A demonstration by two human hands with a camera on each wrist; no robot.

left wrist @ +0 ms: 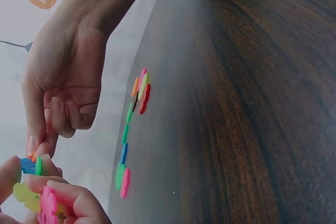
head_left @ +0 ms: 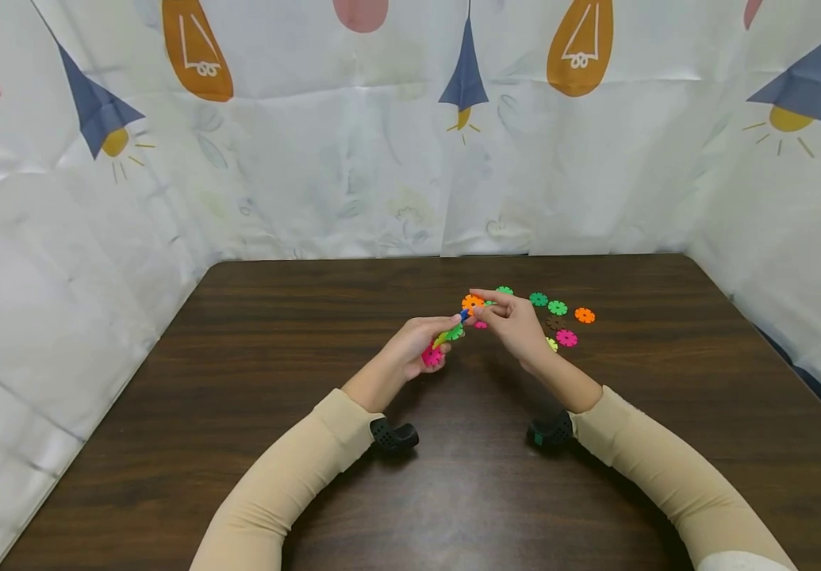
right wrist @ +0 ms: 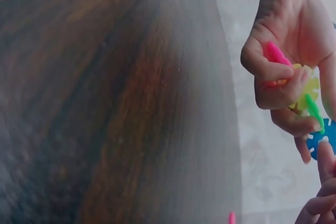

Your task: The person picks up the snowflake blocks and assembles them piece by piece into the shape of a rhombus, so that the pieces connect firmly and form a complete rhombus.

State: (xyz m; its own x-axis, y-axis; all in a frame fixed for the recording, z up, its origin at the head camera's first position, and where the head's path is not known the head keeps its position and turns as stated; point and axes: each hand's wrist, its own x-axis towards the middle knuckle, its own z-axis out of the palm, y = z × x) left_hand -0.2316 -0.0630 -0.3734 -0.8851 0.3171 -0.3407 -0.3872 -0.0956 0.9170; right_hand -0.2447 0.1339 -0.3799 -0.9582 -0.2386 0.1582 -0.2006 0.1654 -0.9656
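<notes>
My left hand (head_left: 413,342) grips a chain of notched plastic discs above the table. The chain has a pink disc (head_left: 432,355), a yellow disc (right wrist: 311,86), a green disc (head_left: 455,332) and a blue disc (right wrist: 321,142). Between thumb and fingertips, my right hand (head_left: 517,327) pinches an orange disc (head_left: 472,304) against the blue end of the chain. In the left wrist view only an edge of that orange disc shows between the fingers. Whether its notch sits in the blue disc is hidden.
Loose discs lie on the dark wooden table (head_left: 296,333) beyond and right of my hands, among them a second orange disc (head_left: 585,315), another pink disc (head_left: 566,338), a brown disc (head_left: 555,323) and several green ones. A printed white curtain (head_left: 381,174) hangs behind the table.
</notes>
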